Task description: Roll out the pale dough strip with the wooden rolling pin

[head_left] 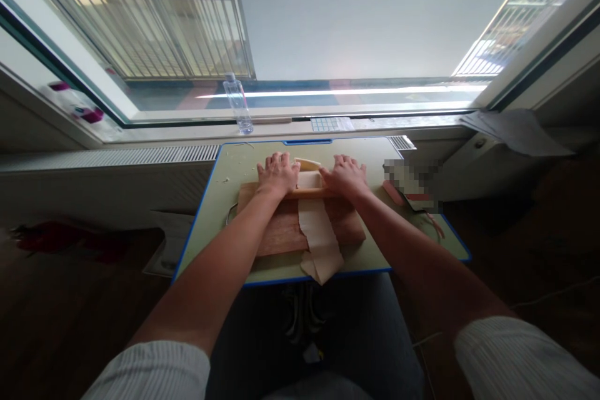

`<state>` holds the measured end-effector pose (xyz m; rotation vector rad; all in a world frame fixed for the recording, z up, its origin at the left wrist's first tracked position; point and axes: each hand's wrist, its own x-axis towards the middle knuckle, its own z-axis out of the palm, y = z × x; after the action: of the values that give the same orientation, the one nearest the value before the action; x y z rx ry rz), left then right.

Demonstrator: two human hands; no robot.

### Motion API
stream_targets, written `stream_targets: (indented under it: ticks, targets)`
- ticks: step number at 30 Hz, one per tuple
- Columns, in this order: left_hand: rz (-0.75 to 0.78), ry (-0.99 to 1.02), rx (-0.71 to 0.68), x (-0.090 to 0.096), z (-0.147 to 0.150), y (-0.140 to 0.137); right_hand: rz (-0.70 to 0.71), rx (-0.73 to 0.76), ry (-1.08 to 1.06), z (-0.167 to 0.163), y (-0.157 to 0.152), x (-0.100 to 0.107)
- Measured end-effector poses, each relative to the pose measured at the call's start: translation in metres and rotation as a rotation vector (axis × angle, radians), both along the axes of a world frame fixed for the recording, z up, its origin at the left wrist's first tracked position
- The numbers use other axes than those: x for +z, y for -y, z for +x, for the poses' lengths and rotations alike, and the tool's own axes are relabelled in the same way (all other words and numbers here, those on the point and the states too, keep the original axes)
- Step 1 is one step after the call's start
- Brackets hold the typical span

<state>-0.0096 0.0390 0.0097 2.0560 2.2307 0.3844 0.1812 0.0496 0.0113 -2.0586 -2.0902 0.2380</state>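
Note:
A rolling pin (310, 192) lies crosswise over a long, pale strip of dough (321, 228) on a thick wooden board (279, 232). My left hand (277, 174) rests palm down at the pin's left part, with its fingers stretched forward and spread. Over the right part of the pin lies my right hand (345, 174), also flat with fingers apart. Both palms hide the pin's ends. The strip's torn-edged near end hangs over the board's front edge. Beyond the pin, its far end curls up between my hands.
The board stands on a small green table (213, 200) with a blue edge and scattered crumbs. A partly blurred flat object (412, 187) lies at its right. On the windowsill stand a clear bottle (239, 105) and a checkered card (330, 124). Papers (515, 131) lie at far right.

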Motion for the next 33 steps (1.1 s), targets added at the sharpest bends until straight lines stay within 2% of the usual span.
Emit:
stream_targets:
  ticks: [7,13,18,21,25,29,33]
  targets:
    - [-0.021,-0.019,-0.007,-0.002,0.007,0.055,0.04,-0.014,0.049,0.003,0.057,-0.004]
    - [0.043,-0.068,-0.009,-0.007,0.013,0.108,0.108,-0.002,0.107,0.006,0.113,-0.004]
    - [0.059,-0.07,-0.047,-0.013,0.012,0.131,0.119,0.01,0.068,0.01,0.138,-0.005]
    - [0.045,-0.068,-0.051,-0.013,0.011,0.13,0.122,0.01,0.068,0.01,0.139,-0.005]
    - [0.056,-0.06,-0.028,-0.009,0.013,0.116,0.124,0.011,0.07,0.007,0.127,-0.002]
    - [0.013,-0.041,-0.004,-0.004,0.012,0.089,0.105,0.012,0.079,0.005,0.099,0.0]
    - [-0.053,-0.024,-0.016,0.0,0.007,0.056,0.017,0.011,0.044,0.004,0.061,0.001]
